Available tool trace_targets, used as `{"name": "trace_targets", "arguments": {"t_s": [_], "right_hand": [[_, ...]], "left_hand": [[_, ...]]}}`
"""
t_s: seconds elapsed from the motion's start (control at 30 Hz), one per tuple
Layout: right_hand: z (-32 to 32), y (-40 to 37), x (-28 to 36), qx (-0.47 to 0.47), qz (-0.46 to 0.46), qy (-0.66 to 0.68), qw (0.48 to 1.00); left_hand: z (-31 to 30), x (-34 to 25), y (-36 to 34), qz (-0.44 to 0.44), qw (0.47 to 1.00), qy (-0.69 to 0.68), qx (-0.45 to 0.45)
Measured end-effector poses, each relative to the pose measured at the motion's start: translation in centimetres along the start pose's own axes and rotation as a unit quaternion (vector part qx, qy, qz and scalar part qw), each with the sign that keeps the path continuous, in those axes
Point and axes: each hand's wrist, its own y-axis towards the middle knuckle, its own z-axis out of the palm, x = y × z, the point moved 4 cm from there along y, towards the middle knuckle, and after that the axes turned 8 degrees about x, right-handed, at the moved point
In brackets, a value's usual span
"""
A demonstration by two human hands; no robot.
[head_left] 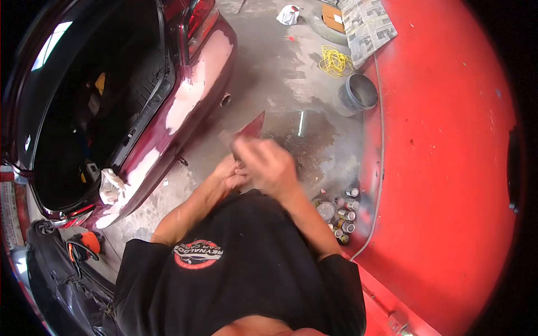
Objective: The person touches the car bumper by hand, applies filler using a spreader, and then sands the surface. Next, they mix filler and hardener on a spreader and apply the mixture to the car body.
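My left hand [232, 173] is closed at the near end of a dark red sheet [253, 126] that looks like sandpaper. Its pointed corner sticks up beyond my fingers, and a greyish-brown edge shows beside it. Over the sheet, my right hand [268, 162] is smeared by motion, its fingers curled against the sheet's near side. Where the hands meet, part of the sheet is hidden. To the left stands a maroon car with its trunk open; its bumper [193, 98] has pale pinkish-white patches.
A crumpled white bag [112, 187] rests on the bumper. Along the red wall [443, 140] are several cans [347, 215], a grey bucket [358, 92], a yellow cord [335, 60] and a tire [325, 28]. An orange-and-black tool [87, 246] lies at left. Dark wet patches mark the floor.
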Motion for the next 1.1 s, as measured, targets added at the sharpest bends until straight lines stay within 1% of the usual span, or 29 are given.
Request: {"name": "trace_targets", "arguments": {"t_s": [0.03, 0.07, 0.1, 0.13, 0.17, 0.2, 0.23, 0.3, 0.33, 0.4, 0.43, 0.47, 0.5, 0.53, 0.57, 0.6, 0.63, 0.67, 0.7, 0.73, 0.77, 0.83, 0.87, 0.9, 1.0, 1.1], "right_hand": [[-0.1, -0.3, -2.1, -0.003, 0.062, 0.013, 0.998], [-0.5, -0.8, -4.7, 0.003, 0.125, -0.003, 0.992], [-0.9, -1.4, -4.6, -0.002, 0.118, 0.005, 0.993], [-1.4, -1.8, -4.4, -0.007, 0.105, 0.013, 0.994], [-1.7, -2.0, -4.1, -0.009, 0.089, 0.021, 0.996], [-2.7, -1.2, -1.3, -0.028, 0.010, 0.026, 0.999], [-2.5, -1.3, -1.3, -0.017, -0.004, 0.021, 1.000], [-1.9, -1.6, -2.0, -0.001, -0.032, 0.007, 0.999], [-1.7, -2.1, -4.3, 0.013, 0.077, -0.001, 0.997], [-2.5, -3.2, -5.6, 0.018, 0.112, -0.020, 0.993], [-2.8, -3.1, -6.1, 0.019, 0.124, -0.031, 0.992], [-3.1, -2.4, -3.8, -0.003, 0.020, -0.037, 0.999], [-2.8, -2.3, -3.0, 0.025, -0.005, -0.037, 0.999], [-2.5, -2.1, -2.6, 0.050, -0.030, -0.039, 0.998], [-2.3, -2.0, -2.5, 0.075, -0.054, -0.044, 0.995], [-2.5, -2.1, -4.4, 0.079, 0.012, -0.103, 0.992], [-2.7, -3.0, -5.9, 0.057, 0.068, -0.080, 0.993], [-3.2, -3.2, -7.0, 0.035, 0.119, -0.056, 0.991], [-3.6, -3.2, -7.9, 0.012, 0.169, -0.032, 0.985], [-3.9, -3.6, -7.8, 0.002, 0.166, -0.015, 0.986], [-4.5, -3.4, -6.7, -0.022, 0.182, 0.021, 0.983], [-4.5, -2.8, -4.3, -0.071, 0.217, 0.089, 0.970], [-4.1, -2.6, -3.4, -0.117, 0.174, 0.094, 0.973], [-3.8, -2.1, -2.4, -0.115, 0.150, 0.097, 0.977], [-3.6, -1.4, -0.3, -0.100, 0.081, 0.106, 0.986], [-2.4, -3.4, -4.7, -0.028, 0.146, 0.018, 0.989]], "left_hand": [[-0.9, -0.4, 0.0, -0.052, 0.989, -0.066, 0.118], [0.4, -1.8, -0.5, -0.025, 0.996, 0.058, 0.066], [1.2, -2.7, -0.6, 0.017, 0.984, 0.178, -0.007], [2.2, -3.7, -0.6, 0.065, 0.951, 0.293, -0.077], [2.7, -4.9, -0.4, 0.117, 0.897, 0.400, -0.147], [2.5, -6.1, -0.2, 0.152, 0.849, 0.483, -0.151], [2.5, -6.7, 0.2, 0.203, 0.826, 0.507, -0.139], [5.0, -7.0, -0.2, 0.225, 0.767, 0.593, -0.091], [5.4, -7.1, -0.6, 0.210, 0.748, 0.623, -0.090], [5.9, -8.0, -1.5, 0.185, 0.704, 0.680, -0.088], [6.0, -8.9, -1.4, 0.194, 0.676, 0.705, -0.093], [6.1, -9.4, -1.6, 0.196, 0.649, 0.728, -0.100], [6.2, -9.4, -1.8, 0.193, 0.622, 0.751, -0.107], [6.4, -9.4, -1.7, 0.169, 0.665, 0.722, -0.090], [7.5, -9.4, -2.0, 0.160, 0.650, 0.739, -0.078], [8.4, -9.4, -2.5, 0.153, 0.635, 0.754, -0.066], [8.9, -9.4, -2.9, 0.148, 0.619, 0.769, -0.057], [8.5, -9.5, -3.0, 0.151, 0.687, 0.710, -0.040], [8.5, -9.5, -3.1, 0.169, 0.700, 0.692, -0.045], [8.6, -9.1, -3.2, 0.183, 0.714, 0.674, -0.049], [8.6, -8.6, -3.3, 0.193, 0.729, 0.655, -0.053], [8.8, -7.6, -3.2, 0.200, 0.670, 0.712, -0.065], [9.0, -7.2, -3.0, 0.203, 0.638, 0.739, -0.070], [9.2, -6.9, -2.7, 0.207, 0.605, 0.765, -0.073], [10.2, -5.4, -2.1, 0.284, 0.417, 0.863, 0.014], [11.0, -6.1, -2.8, 0.335, 0.300, 0.892, 0.043]]}}
